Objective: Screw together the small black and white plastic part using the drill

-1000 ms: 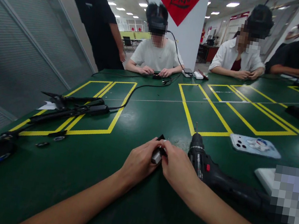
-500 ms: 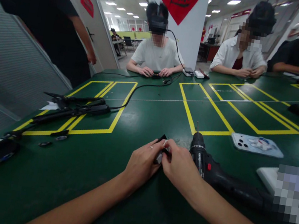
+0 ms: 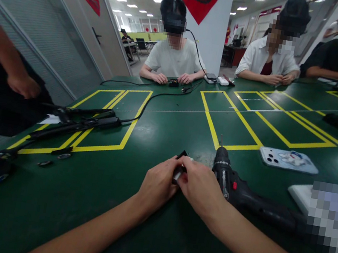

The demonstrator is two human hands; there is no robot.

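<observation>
Close together over the green table, my two hands meet on a small dark part with a greyish side. My left hand is closed around its left side. My right hand pinches at it from the right, fingertips bent over its top. Most of the part is hidden by the fingers, so its kind cannot be made out. Just right of my right hand lies a black power drill with a red switch, its bit pointing away from me.
A phone in a light blue case and a white object lie to the right. At left are black folded stands with a cable and small black pieces. Yellow tape marks the table. People sit opposite; another person stands at left.
The standing person at left has moved further left and nearer. My right fingers have shifted slightly over the small part, covering its top more. The view has turned slightly.
</observation>
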